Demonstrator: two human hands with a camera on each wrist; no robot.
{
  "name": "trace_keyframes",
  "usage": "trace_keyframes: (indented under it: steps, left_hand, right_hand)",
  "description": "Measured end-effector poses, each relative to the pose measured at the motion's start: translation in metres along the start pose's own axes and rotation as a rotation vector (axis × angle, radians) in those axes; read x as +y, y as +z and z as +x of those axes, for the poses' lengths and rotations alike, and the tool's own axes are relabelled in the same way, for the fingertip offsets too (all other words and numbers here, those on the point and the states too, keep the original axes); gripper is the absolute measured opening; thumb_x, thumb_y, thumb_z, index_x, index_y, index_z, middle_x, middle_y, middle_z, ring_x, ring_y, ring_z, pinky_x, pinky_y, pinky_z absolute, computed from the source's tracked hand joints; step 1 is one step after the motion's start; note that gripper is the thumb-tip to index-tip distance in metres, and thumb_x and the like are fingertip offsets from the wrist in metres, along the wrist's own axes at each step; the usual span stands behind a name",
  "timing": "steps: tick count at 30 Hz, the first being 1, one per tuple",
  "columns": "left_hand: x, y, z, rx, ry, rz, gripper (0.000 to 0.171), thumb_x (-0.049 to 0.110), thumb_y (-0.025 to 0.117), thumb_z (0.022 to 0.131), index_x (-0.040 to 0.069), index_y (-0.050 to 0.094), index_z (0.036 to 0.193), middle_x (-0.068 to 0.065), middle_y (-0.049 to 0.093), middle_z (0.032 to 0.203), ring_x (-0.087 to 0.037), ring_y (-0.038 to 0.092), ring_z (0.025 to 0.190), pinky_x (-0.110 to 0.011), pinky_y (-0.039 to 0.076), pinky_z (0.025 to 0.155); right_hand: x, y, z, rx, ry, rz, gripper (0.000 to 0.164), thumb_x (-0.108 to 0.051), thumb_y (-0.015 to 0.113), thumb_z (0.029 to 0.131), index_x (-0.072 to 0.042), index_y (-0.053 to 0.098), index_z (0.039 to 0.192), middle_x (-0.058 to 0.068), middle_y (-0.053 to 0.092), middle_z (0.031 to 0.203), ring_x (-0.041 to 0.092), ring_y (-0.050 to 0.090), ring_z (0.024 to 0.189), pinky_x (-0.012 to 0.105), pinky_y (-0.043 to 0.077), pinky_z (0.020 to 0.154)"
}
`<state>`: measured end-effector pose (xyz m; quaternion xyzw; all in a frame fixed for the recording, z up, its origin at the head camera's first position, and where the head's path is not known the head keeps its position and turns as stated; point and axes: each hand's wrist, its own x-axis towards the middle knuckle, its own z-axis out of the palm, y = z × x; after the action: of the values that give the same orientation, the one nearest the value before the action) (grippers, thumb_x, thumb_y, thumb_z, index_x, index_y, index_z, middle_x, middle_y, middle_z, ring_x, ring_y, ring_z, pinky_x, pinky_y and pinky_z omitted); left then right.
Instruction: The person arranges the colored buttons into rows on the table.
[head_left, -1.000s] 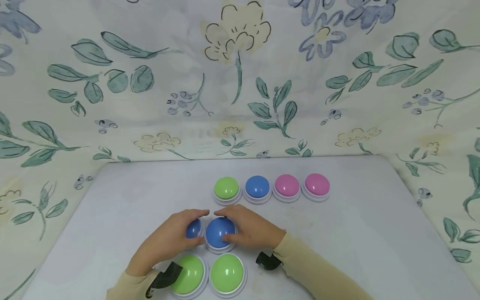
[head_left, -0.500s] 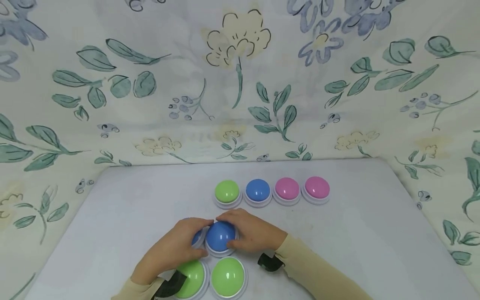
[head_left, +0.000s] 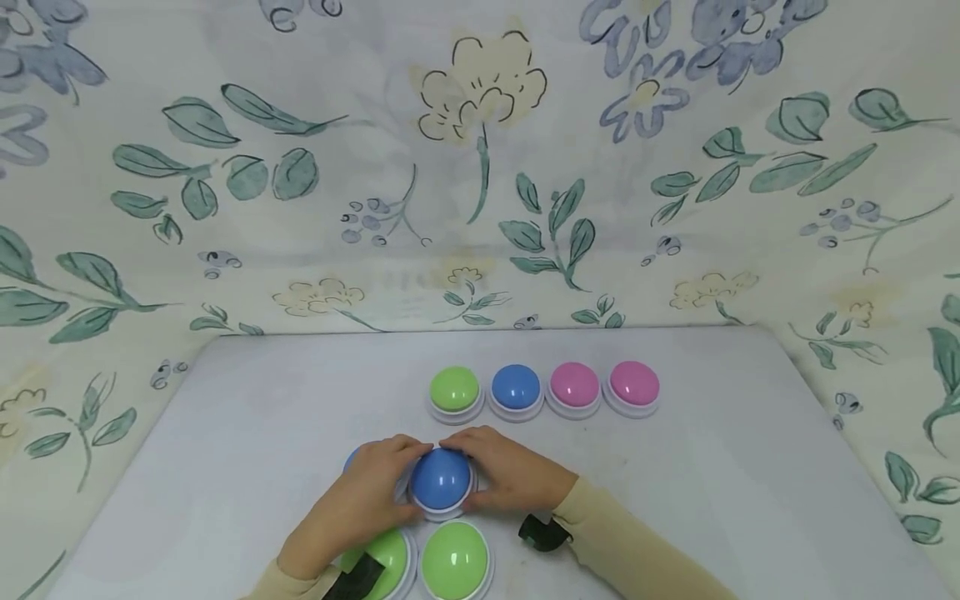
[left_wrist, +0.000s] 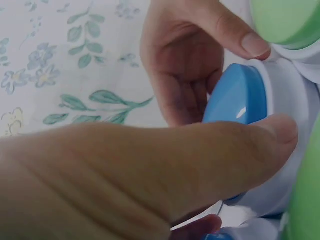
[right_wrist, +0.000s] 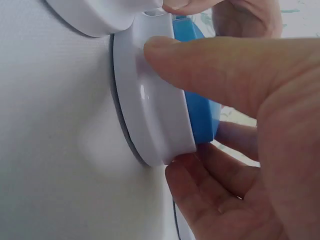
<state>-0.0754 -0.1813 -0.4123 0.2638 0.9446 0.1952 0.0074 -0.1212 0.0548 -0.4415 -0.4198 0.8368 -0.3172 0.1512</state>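
Note:
Both hands hold a blue-domed push button [head_left: 441, 479] with a round white base from opposite sides. My left hand [head_left: 360, 496] is on its left, fingertips at the far rim and thumb at the near side. On the other side my right hand [head_left: 517, 475] curves around the base. The left wrist view shows the left thumb [left_wrist: 240, 155] lying across the white base. In the right wrist view, the right thumb [right_wrist: 195, 70] presses one side of the base and the fingers lie at the other. A second blue button [head_left: 351, 460] is mostly hidden behind my left hand.
Two green buttons, one partly covered [head_left: 390, 558] by the left wrist and one in full [head_left: 454, 560], sit nearer. A farther row has a green [head_left: 454, 388], a blue [head_left: 516, 387] and two pink buttons [head_left: 574, 384]. Floral cloth [head_left: 480, 208] hangs behind the white table [head_left: 750, 467].
My left hand has shifted right, from around the left blue button to the middle one. My right thumb has slid from the blue dome down to the base. The head view has tilted slightly.

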Motion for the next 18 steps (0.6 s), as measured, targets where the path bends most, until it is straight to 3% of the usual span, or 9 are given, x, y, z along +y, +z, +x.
trace_keyframes:
  steps: [6, 18]
  left_hand:
    - [0.002, 0.001, 0.002, -0.017, -0.036, 0.016, 0.072, 0.022, 0.093, 0.066, -0.003, 0.064, 0.127, -0.012, 0.065, 0.121, -0.031, 0.061, 0.114, -0.058, 0.042, 0.103]
    - [0.008, 0.002, 0.003, -0.053, -0.083, 0.014, 0.073, 0.02, 0.094, 0.066, -0.005, 0.062, 0.127, -0.016, 0.064, 0.126, -0.034, 0.06, 0.117, -0.058, 0.039, 0.104]
  right_hand:
    - [0.001, 0.003, 0.004, 0.018, 0.049, 0.002, 0.077, -0.025, 0.083, 0.083, -0.01, 0.045, 0.149, 0.0, 0.049, 0.147, 0.012, 0.043, 0.136, 0.027, 0.036, 0.115]
    - [0.012, 0.012, 0.005, 0.065, 0.035, 0.036, 0.077, -0.029, 0.086, 0.08, -0.011, 0.05, 0.146, -0.003, 0.053, 0.143, 0.011, 0.044, 0.136, 0.028, 0.034, 0.116]
